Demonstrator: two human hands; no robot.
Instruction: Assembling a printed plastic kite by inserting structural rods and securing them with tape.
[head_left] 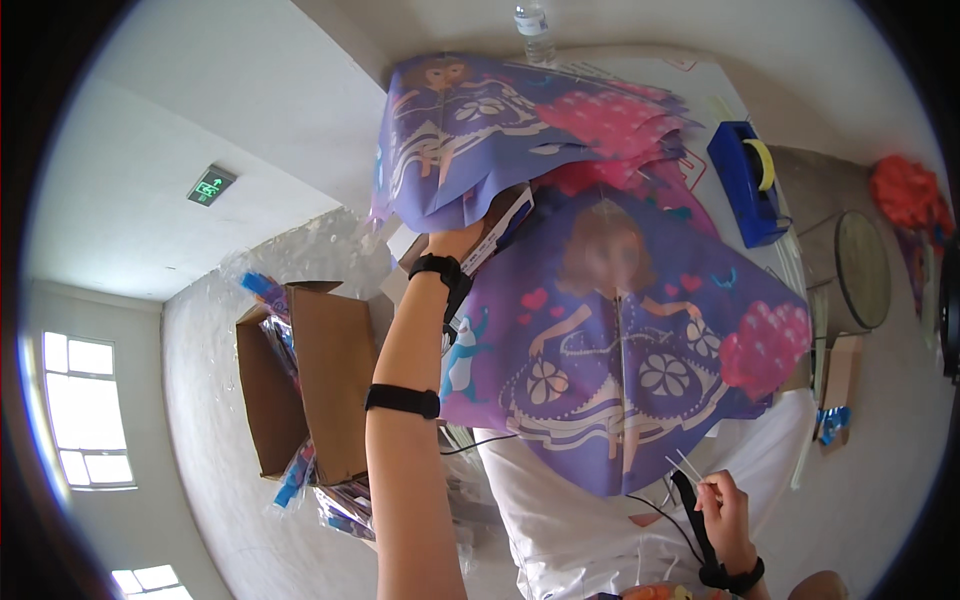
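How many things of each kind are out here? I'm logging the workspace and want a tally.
Purple kites, one held up and a stack on the table: at least 2
Blue tape dispenser: 1
Open cardboard box: 1
Clear plastic bottle: 1
Thin white sticks in the right hand: 2
Total: at least 7; the stack's kites overlap too much to count. The left hand holds the raised kite.

A packing workroom: stacked purple kites (520, 130), an open cardboard box (310, 390), a tape dispenser (745, 180)

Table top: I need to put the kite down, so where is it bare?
Little is bare: only a strip of table between the kite stack and blue tape dispenser. The held kite and cardboard box crowd the rest.
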